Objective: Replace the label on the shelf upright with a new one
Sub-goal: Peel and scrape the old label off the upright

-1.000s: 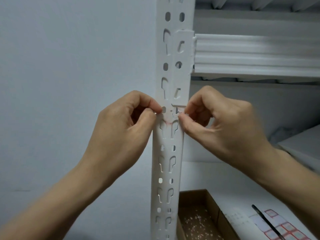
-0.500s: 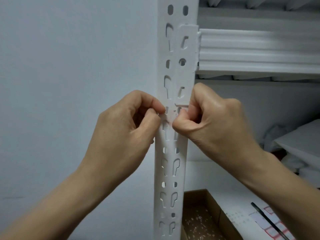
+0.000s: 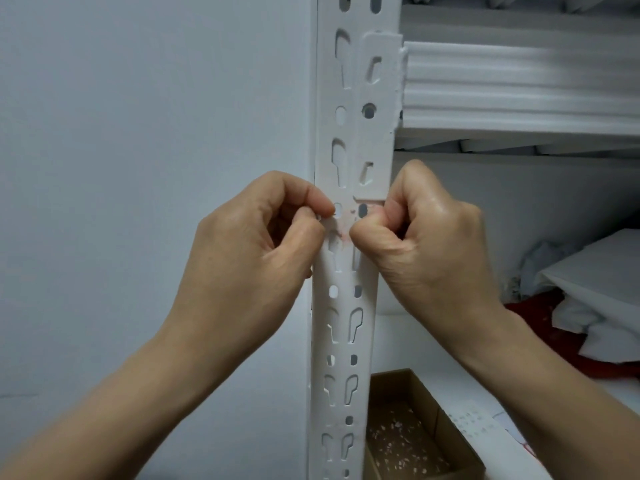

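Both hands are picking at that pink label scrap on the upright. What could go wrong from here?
1. The label looks torn to a thin pinkish remnant; it may shred further and leave bits that stop a new one sticking.
2. It lies across the upright's punched slots, so nails on the left hand or right hand could catch an edge.

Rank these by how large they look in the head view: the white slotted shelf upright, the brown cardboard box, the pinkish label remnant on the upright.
1. White slotted metal shelf upright, spanning the full frame height.
2. Brown cardboard box of paper scraps, partly cut off at the bottom edge.
3. Pinkish label remnant, a small patch between both hands' fingers.
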